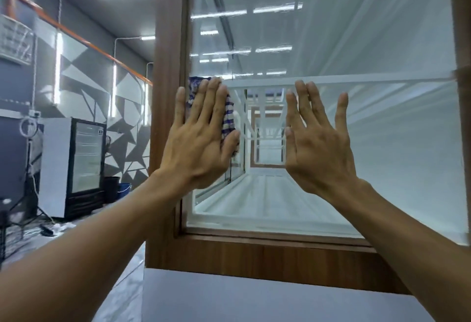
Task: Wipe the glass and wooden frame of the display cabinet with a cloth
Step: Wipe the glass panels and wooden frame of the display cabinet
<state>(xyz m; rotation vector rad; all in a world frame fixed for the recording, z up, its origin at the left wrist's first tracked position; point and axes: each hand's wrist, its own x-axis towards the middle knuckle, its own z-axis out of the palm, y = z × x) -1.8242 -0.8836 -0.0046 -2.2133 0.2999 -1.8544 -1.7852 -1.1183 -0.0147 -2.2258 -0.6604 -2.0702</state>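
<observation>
Head view: the left hand presses the striped cloth flat-palmed against the glass, beside the wooden frame at 9 o'clock. The right hand, fingers spread and empty, braces on the pane at 3 o'clock. Unwiped glass seemingly stretches rightward.

A single wide-angle view comes from the person's head, looking forward and slightly up rather than down, so ceiling lights show at the top. It sits close to the display cabinet, whose wooden frame and glass pane fill the middle and right of the picture. Both forearms enter from the lower corners, and the left hand and right hand lie near the centre, raised at about the camera's height. The left third looks past the cabinet into the room, where a small fridge stands well back. Straight lines bow toward the edges.
</observation>
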